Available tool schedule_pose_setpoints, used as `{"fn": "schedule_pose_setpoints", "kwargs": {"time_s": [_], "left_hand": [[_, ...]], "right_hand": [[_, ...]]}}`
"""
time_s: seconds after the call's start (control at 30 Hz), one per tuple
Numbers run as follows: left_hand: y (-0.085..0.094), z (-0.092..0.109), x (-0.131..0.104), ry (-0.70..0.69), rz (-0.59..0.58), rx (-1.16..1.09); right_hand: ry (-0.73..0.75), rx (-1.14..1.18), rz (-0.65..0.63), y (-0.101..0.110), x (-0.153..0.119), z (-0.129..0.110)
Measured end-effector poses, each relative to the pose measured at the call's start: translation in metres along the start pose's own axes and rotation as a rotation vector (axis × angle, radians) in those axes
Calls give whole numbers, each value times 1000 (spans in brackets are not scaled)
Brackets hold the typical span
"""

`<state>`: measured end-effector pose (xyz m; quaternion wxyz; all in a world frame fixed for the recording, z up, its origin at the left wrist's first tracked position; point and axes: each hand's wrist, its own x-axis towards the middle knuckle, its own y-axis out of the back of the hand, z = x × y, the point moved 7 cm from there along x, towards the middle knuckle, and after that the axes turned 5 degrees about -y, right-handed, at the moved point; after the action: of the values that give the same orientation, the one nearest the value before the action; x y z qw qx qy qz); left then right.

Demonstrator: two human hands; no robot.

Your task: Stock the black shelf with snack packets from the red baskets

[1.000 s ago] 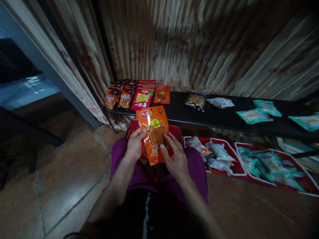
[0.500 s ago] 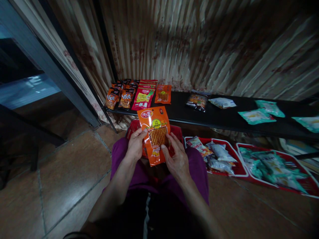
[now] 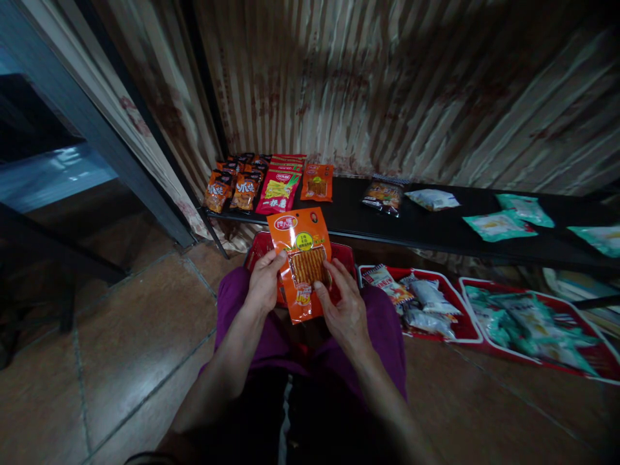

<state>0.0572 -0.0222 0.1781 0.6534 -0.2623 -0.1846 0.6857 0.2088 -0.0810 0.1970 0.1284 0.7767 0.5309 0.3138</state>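
Observation:
An orange snack packet with a clear window showing brown strips is held above my lap. My left hand pinches its left edge, thumb on the front. On its right edge, my right hand grips with the thumb across the lower front and the other fingers at the side and behind. Partly hidden behind the packet is a red basket between my knees. A similar orange packet lies on the black shelf just beyond, beside pink-red packets.
Small orange-and-black snack bags fill the shelf's left end. Farther right lie a dark bag, a white bag and green packets. Two red baskets of bags stand on the floor at right. A metal post rises at left.

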Motion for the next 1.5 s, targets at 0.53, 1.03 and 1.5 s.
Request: {"fn": "schedule_pose_setpoints", "kwargs": {"time_s": [0.53,1.03,1.5], "left_hand": [[6,-10,5,-48,88,50],[-3,-30,3,47,55,-146],[1,-31,-5,134,165,-179]], "right_hand": [[-530,766,-131,-1,6,21],[271,29,-82,-10,-12,-58],[322,-261,-163,-33,-22,-62]]}}
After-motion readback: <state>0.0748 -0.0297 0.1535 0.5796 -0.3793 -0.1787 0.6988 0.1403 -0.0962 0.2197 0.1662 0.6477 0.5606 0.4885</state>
